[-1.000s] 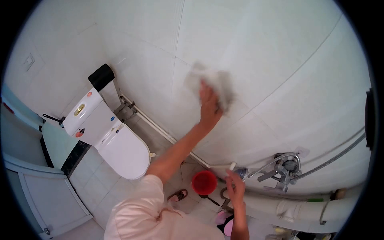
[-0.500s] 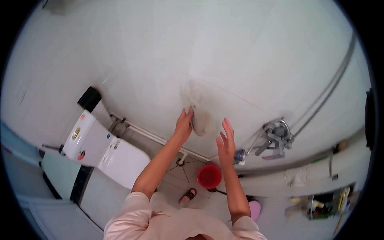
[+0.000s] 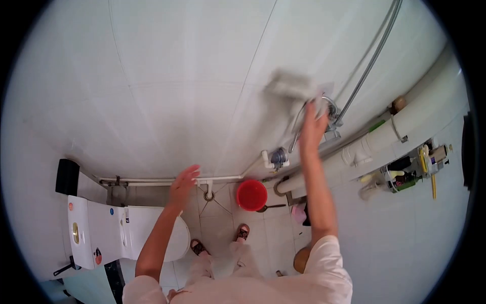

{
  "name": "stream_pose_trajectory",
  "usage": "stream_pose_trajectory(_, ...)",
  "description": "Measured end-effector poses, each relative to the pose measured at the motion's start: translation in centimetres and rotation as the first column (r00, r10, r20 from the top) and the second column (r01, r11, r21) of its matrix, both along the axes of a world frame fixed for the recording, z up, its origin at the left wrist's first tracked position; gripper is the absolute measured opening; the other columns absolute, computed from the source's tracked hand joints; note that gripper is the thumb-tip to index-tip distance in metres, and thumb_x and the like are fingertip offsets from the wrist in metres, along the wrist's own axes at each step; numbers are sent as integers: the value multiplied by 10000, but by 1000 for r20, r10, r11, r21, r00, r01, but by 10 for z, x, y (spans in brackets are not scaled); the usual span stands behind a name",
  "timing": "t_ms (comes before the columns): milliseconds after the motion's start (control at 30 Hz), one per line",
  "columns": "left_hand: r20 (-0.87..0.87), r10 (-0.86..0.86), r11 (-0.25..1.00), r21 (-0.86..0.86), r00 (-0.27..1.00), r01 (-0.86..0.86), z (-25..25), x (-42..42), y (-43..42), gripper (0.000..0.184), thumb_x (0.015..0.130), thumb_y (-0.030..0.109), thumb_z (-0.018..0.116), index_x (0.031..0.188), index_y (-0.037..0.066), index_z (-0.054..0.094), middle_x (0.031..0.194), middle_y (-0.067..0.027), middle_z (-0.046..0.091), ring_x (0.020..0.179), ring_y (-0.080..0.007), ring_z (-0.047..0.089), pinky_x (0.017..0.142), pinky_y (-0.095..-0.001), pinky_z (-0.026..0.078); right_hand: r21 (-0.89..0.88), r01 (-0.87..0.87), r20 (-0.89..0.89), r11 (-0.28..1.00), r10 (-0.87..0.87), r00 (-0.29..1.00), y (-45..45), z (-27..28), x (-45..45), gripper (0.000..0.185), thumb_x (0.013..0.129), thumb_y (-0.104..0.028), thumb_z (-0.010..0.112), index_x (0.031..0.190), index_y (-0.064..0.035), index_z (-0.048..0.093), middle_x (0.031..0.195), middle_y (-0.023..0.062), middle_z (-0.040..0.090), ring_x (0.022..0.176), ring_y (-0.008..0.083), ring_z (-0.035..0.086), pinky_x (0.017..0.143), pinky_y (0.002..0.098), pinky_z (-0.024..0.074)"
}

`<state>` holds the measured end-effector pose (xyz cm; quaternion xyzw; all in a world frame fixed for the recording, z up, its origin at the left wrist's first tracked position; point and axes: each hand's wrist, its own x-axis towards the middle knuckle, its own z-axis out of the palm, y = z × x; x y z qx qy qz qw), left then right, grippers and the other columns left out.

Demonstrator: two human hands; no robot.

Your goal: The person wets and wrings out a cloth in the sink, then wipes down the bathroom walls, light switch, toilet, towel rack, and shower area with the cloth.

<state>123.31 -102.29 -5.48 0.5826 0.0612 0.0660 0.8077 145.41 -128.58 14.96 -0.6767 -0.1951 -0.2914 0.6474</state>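
Note:
My right hand (image 3: 315, 121) is raised to the chrome shower mixer (image 3: 331, 114) on the tiled wall. A pale, blurred thing (image 3: 320, 104) shows at its fingers, which look closed; its kind cannot be made out. A smeared grey shadow falls on the wall left of this hand. Lower and to the left, my left hand (image 3: 185, 185) hovers with fingers stretched out and nothing in it. Behind it run the white pipe (image 3: 223, 178) along the wall's foot and the floor drain (image 3: 208, 195).
A red bucket (image 3: 251, 195) stands on the floor, a dark long-handled tool (image 3: 271, 206) beside it. The white toilet (image 3: 109, 230) is at left. A water meter (image 3: 278, 158), a thick pipe (image 3: 377, 142) and a rack of bottles and brushes (image 3: 405, 175) line the right side.
My left hand has left the pale object it held against the wall and moved down left. My right hand has risen to the mixer. The view has swung right.

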Motion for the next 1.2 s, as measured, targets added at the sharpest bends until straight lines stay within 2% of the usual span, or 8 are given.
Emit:
stream_pose_trajectory(100, -145, 134, 990, -24, 980, -139, -13, -29, 13, 351, 995, 212, 490, 1300, 40, 517, 1319, -57, 541, 1214, -180, 498, 1052, -324, 346, -353, 318, 539, 880, -87, 838, 16, 56, 34, 522, 870, -75, 596, 1375, -74, 462, 1535, 184, 231, 1384, 360, 283, 1109, 425, 256)
stream_pose_trajectory(200, -160, 200, 979, -7, 967, -203, -58, -54, 16, 361, 995, 236, 496, 1289, 28, 520, 1275, -85, 566, 1163, -195, 539, 1036, -334, 378, -355, 616, 743, 703, -188, 643, 40, 7, 88, 610, 852, -105, 618, 1420, -89, 399, 1551, 193, 179, 1397, 436, 203, 1121, 502, 205)
stream_pose_trajectory(433, -350, 214, 965, -68, 912, -253, -145, -118, -19, 370, 1005, 292, 482, 1248, 17, 529, 1184, -107, 606, 1081, -208, 597, 1002, -360, 428, -288, 388, 202, 876, -340, 918, 30, -252, 68, 583, 953, -151, 482, 1463, 8, 247, 1534, 281, 129, 1431, 406, 132, 1145, 473, 144)
stream_pose_trajectory(533, -406, 178, 970, -80, 896, -229, -152, -132, -39, 370, 1005, 286, 480, 1243, 6, 528, 1166, -116, 613, 1034, -200, 613, 964, -348, 451, 27, 423, -133, 906, -416, 900, 20, -317, 76, 572, 977, -185, 460, 1449, 52, 241, 1527, 283, 156, 1429, 388, 153, 1147, 449, 155)
stream_pose_trajectory(567, -420, 168, 971, -86, 892, -223, -154, -138, -44, 370, 1006, 284, 480, 1241, 2, 528, 1160, -118, 615, 1022, -198, 616, 952, -343, 457, -103, 520, -97, 848, -529, 843, 14, -324, 85, 561, 988, -188, 442, 1450, 53, 236, 1525, 272, 183, 1423, 381, 176, 1145, 444, 163)
stream_pose_trajectory(733, -386, 202, 973, -29, 900, -231, -174, -144, -49, 355, 1004, 270, 484, 1215, -9, 547, 1107, -121, 637, 994, -198, 623, 941, -344, 465, -229, 304, 364, 925, -208, 908, 28, -194, 70, 495, 952, -123, 489, 1418, -1, 373, 1533, 256, 184, 1415, 417, 184, 1135, 482, 164)
stream_pose_trajectory(900, -356, 279, 954, -5, 892, -300, -193, -126, -53, 335, 1003, 247, 487, 1187, -24, 561, 1068, -115, 645, 969, -198, 627, 924, -338, 475, -346, 471, 700, 811, -111, 705, 48, -138, 94, 554, 814, -67, 594, 1357, -145, 515, 1523, 196, 267, 1378, 488, 207, 1108, 567, 162)
stream_pose_trajectory(1200, -294, 458, 872, -33, 839, -488, -250, -122, -103, 228, 984, 145, 517, 1094, -38, 598, 999, -95, 655, 916, -159, 621, 874, -280, 478, -911, 282, 392, 301, 421, 818, 36, -418, 74, 537, 795, -122, 607, 1317, -229, 542, 1411, 93, 452, 1207, 353, 481, 939, 526, 419)
